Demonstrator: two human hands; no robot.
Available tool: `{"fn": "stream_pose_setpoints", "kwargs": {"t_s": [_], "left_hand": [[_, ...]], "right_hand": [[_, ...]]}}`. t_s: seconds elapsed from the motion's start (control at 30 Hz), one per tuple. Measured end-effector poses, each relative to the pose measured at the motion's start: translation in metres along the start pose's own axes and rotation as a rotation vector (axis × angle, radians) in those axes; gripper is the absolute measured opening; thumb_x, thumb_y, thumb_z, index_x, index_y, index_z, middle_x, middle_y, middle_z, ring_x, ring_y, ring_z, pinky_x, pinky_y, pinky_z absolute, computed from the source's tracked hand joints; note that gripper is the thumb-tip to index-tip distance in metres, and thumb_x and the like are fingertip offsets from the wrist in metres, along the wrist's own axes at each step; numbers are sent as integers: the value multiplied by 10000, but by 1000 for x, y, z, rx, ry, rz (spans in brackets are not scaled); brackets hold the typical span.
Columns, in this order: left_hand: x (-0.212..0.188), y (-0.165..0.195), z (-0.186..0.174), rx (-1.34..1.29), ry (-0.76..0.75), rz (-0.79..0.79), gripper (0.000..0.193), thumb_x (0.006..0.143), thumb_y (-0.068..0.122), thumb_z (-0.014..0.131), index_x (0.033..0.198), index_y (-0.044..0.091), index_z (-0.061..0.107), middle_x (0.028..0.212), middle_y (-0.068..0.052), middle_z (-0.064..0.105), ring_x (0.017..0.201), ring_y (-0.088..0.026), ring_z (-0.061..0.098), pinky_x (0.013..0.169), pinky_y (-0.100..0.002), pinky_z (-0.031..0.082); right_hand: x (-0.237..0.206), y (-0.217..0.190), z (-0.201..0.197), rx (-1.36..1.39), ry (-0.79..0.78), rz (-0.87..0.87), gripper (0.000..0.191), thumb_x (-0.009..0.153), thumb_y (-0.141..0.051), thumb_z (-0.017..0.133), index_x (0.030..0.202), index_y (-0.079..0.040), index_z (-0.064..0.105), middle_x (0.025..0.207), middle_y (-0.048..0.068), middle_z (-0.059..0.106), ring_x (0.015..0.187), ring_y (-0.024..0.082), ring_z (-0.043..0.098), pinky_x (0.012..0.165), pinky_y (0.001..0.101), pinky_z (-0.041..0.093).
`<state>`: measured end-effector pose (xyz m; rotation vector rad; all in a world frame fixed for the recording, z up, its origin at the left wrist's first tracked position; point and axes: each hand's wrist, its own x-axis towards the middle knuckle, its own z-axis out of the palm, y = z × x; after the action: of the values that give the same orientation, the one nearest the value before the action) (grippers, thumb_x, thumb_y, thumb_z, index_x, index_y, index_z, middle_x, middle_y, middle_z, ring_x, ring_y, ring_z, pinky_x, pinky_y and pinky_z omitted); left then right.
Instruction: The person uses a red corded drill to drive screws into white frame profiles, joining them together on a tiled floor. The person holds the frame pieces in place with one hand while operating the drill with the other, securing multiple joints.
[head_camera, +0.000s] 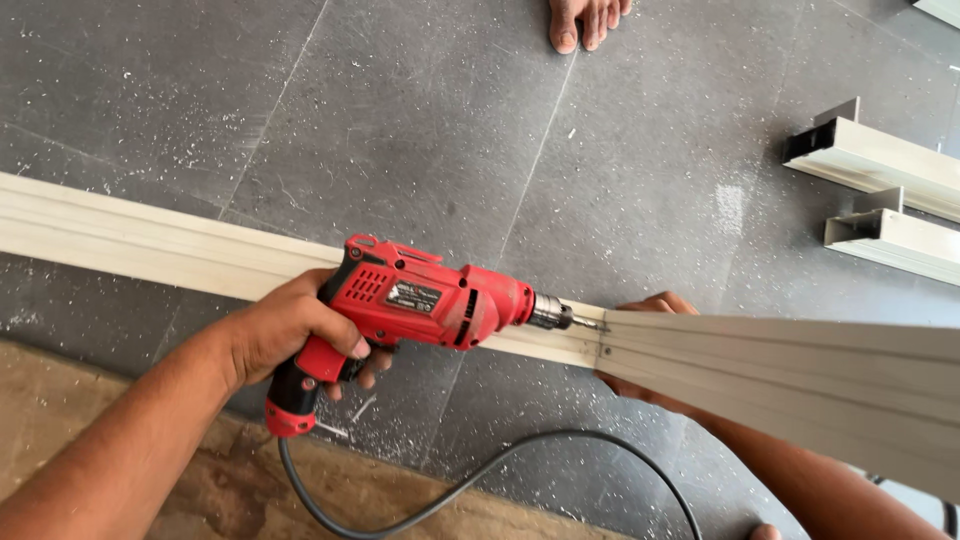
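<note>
Over grey floor tiles, left grip (285, 325) closed on red corded drill (420, 300), right grip (650, 345) clasping cream profile (780, 375).

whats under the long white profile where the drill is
Under the profile by the drill lies grey tiled floor strewn with white shavings. The right hand holds the upright profile there, its palm mostly covered.

Red plastic corded drill (420, 300), glossy casing, bare metal chuck; long cream ribbed profile (150, 240), smooth, matt; dark grey stone-look floor tiles (400, 130), matt, dusted with pale shavings.
</note>
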<state>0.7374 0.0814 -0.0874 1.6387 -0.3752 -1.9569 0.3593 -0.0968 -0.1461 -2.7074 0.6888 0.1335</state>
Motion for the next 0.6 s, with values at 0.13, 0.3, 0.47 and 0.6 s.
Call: {"fn": "stream_pose_setpoints", "kwargs": {"t_s": [0.13, 0.3, 0.47, 0.6], "left_hand": [[3, 0, -2, 0, -7, 3, 485, 594, 77, 654, 1063, -37, 699, 752, -181, 718, 573, -260, 707, 377, -384, 541], [9, 5, -7, 36, -29, 33, 455, 591, 78, 663, 1020, -73, 683, 741, -178, 701, 556, -269, 708, 351, -372, 525], [10, 8, -7, 45, -11, -14, 460, 576, 78, 659, 1021, -36, 670, 739, -173, 700, 552, -267, 706, 350, -368, 531], [11, 10, -7, 72, -9, -13, 464, 584, 76, 659, 1029, -54, 665, 748, -181, 705, 566, -265, 711, 361, -364, 527]], "right_hand": [[1, -2, 0, 2, -14, 9, 476, 788, -545, 684, 1049, -151, 629, 918, 6, 640, 842, 196, 611, 796, 402, 500], [2, -2, -1, 9, -20, 16, 469, 783, -538, 692, 1042, -151, 632, 916, 8, 642, 841, 201, 611, 795, 403, 501], [-4, -1, -3, 12, -22, 10, 463, 778, -530, 701, 1035, -151, 634, 913, 11, 643, 839, 205, 612, 794, 404, 502], [-4, 0, -1, 7, -24, 14, 458, 775, -525, 708, 1030, -151, 637, 912, 12, 644, 838, 209, 612, 793, 405, 502]]}}
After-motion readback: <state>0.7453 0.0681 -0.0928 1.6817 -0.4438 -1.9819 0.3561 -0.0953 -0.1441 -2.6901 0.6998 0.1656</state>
